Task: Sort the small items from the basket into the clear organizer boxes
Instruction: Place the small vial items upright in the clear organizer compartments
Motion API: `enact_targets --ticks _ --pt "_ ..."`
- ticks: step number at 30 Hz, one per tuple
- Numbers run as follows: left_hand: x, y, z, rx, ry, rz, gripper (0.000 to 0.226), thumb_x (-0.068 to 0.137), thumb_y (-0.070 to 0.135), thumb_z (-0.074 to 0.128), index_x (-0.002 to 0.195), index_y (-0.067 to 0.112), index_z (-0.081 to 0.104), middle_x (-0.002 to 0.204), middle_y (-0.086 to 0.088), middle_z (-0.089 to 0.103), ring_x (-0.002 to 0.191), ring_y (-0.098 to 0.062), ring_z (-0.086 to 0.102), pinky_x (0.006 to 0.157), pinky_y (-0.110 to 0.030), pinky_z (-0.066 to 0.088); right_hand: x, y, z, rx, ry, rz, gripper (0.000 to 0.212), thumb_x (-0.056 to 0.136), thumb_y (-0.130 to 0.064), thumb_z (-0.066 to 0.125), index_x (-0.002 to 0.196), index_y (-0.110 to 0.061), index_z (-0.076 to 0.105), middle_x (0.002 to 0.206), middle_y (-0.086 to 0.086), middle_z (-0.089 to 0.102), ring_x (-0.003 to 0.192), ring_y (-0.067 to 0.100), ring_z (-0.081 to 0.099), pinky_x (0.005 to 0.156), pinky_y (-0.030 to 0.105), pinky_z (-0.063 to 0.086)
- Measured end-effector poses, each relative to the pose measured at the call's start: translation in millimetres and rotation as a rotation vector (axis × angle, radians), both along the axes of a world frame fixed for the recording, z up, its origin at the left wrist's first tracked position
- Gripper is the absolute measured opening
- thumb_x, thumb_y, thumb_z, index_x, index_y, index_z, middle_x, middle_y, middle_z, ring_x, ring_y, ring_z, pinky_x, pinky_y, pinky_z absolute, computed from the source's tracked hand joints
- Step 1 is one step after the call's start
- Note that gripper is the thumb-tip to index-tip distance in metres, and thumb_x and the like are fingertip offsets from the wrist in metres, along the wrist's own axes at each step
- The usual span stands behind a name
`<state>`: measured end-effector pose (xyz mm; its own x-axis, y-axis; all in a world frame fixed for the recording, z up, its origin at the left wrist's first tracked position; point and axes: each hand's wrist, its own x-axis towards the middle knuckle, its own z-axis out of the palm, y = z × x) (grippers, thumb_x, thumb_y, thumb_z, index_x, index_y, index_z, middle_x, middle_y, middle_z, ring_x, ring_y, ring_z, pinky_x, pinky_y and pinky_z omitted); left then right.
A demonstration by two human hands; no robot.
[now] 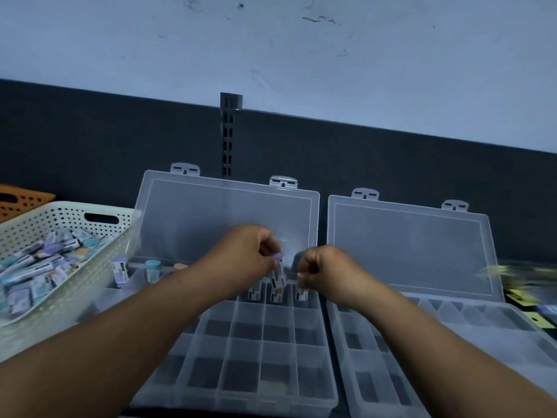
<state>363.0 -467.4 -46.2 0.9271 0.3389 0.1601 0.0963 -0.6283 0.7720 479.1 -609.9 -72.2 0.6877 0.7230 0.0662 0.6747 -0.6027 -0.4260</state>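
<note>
The person's left hand [253, 254] and right hand [325, 273] are bare. The left forearm [120, 333] and right forearm [437, 336] are also uncovered along their whole visible length. Knuckles show dimly; finer detail is lost to blur and low light.

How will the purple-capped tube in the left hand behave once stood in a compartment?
Probably light and stiff: the left hand pinches the purple-capped tube by fingertips. Tall and narrow, it may tip, though neighbouring tubes stand upright in the organizer box. Seemingly round, it could roll if laid down.
</note>
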Motion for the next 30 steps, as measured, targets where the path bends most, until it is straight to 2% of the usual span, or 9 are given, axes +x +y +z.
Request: enact_targets --ticks 4,9,11,13,16,18,22,26,30 --pt "-3.9 -2.2 -1.9 0.011 0.019 -0.027 0.018 0.085 0.014 0.069 0.075 0.026 0.062 0.076 0.007 0.067 0.072 -0.007 0.063 0.063 -0.019 0.049 6.4 1.5 -12.9 -0.021 -0.046 0.013 0.006 0.083 -0.020 0.068 0.078 -0.019 0.067 0.078 0.001 0.068 0.075 0.019 0.064 0.075 0.039 0.056" --pt "-3.1 -7.8 -2.3 0.032 0.007 -0.061 0.010 0.083 0.013 0.071 0.079 0.022 0.066 0.079 0.002 0.069 0.078 -0.015 0.066 0.073 -0.033 0.056 10.0 -3.2 -13.9 -0.041 -0.024 0.020 0.009 0.079 -0.022 0.074 0.082 -0.021 0.065 0.083 -0.001 0.066 0.078 0.018 0.063 0.076 0.041 0.056" --pt "-2.5 -13.3 -1.6 0.037 0.007 -0.086 0.009 0.083 0.013 0.071 0.080 0.021 0.067 0.079 0.001 0.070 0.079 -0.017 0.067 0.074 -0.034 0.056 7.0 -9.8 -4.2 0.070 0.102 -0.006 0.020 0.079 -0.024 0.076 0.095 -0.024 0.065 0.090 0.000 0.065 0.081 0.016 0.062 0.080 0.040 0.055" --pt "-0.9 -19.9 -1.8 0.066 0.015 -0.122 0.008 0.084 0.015 0.070 0.081 0.022 0.067 0.080 0.003 0.069 0.077 -0.013 0.066 0.070 -0.028 0.055 0.6 -20.0 12.0 0.266 0.255 -0.057 0.024 0.086 -0.025 0.070 0.108 -0.018 0.062 0.098 0.010 0.065 0.081 0.020 0.061 0.076 0.036 0.053" --pt "3.4 -30.4 -6.3 0.143 0.039 -0.184 0.008 0.084 0.018 0.070 0.083 0.025 0.067 0.080 0.008 0.068 0.072 -0.002 0.062 0.063 -0.016 0.050 -8.0 -36.8 29.4 0.414 0.316 -0.121 0.022 0.094 -0.033 0.058 0.107 -0.016 0.060 0.104 0.019 0.062 0.076 0.023 0.054 0.065 0.035 0.046" --pt "7.2 -37.3 -12.4 0.192 0.064 -0.216 0.007 0.084 0.017 0.070 0.086 0.023 0.069 0.083 0.007 0.069 0.073 -0.001 0.063 0.066 -0.018 0.051 -13.5 -45.1 33.1 0.448 0.318 -0.139 0.025 0.096 -0.036 0.053 0.105 -0.014 0.059 0.109 0.022 0.062 0.079 0.026 0.056 0.067 0.037 0.045" --pt "12.8 -45.5 -26.6 0.306 0.108 -0.230 0.008 0.084 0.017 0.069 0.088 0.024 0.069 0.085 0.009 0.067 0.076 -0.003 0.061 0.067 -0.018 0.046 -18.7 -55.4 27.9 0.454 0.350 -0.174 0.034 0.098 -0.041 0.044 0.109 -0.011 0.057 0.117 0.021 0.060 0.105 0.039 0.057 0.068 0.031 0.046" --pt "14.1 -48.9 -37.0 0.424 0.122 -0.223 0.007 0.084 0.023 0.068 0.090 0.025 0.069 0.084 0.011 0.065 0.078 -0.005 0.059 0.066 -0.019 0.044 -23.4 -58.3 25.2 0.482 0.361 -0.193 0.042 0.099 -0.043 0.039 0.109 -0.007 0.056 0.114 0.021 0.061 0.105 0.038 0.057 0.073 0.038 0.050" --pt "14.1 -52.5 -40.2 0.485 0.093 -0.238 0.011 0.084 0.027 0.068 0.095 0.027 0.069 0.086 0.013 0.059 0.077 -0.003 0.053 0.061 -0.015 0.035 -25.5 -58.2 23.8 0.494 0.369 -0.178 0.044 0.099 -0.046 0.034 0.114 -0.012 0.057 0.106 0.003 0.063 0.103 0.023 0.060 0.086 0.037 0.051"
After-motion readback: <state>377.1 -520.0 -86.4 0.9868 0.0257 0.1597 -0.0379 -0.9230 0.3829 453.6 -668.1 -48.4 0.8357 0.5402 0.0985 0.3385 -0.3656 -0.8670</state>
